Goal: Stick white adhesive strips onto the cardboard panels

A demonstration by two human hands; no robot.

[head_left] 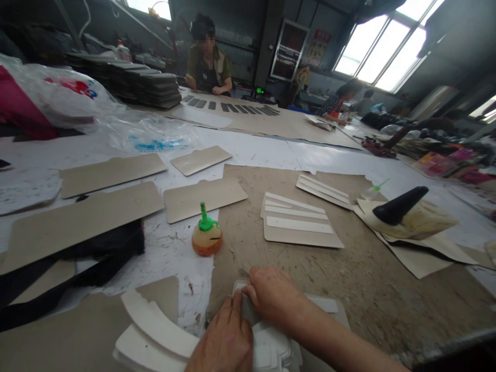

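Both hands are working low in the head view, close to us at the table's near edge. Our left hand (225,343) is lying flat, fingers together, pressing down on a white piece (271,346) at the top of a small stack. Our right hand (273,295) is coming across from the right, its fingers curled and pinching the far edge of that same piece, thumb side touching the left hand's fingertips. The piece is sitting on a brown board (364,289) that is covering the right half of the table (170,248).

Just left of the hands we are seeing curved white strips (155,325) overlapping one another on a tan sheet. Beyond the hands a round glue bottle (206,235) with a green nozzle is standing upright at the board's left edge. To its right a tan panel (300,225) with white strips laid on it is resting on the board, and a black cone-shaped tool (399,205) is lying tilted on paper farther right. More tan panels (110,173) are lying spread across the left of the table, with a black strap (96,253) partly under one of them and plastic bags (58,98) behind.

Across the table a person (207,64) is sitting with hands on the surface, well apart from us, and another person (341,101) is bending over work at the far right.
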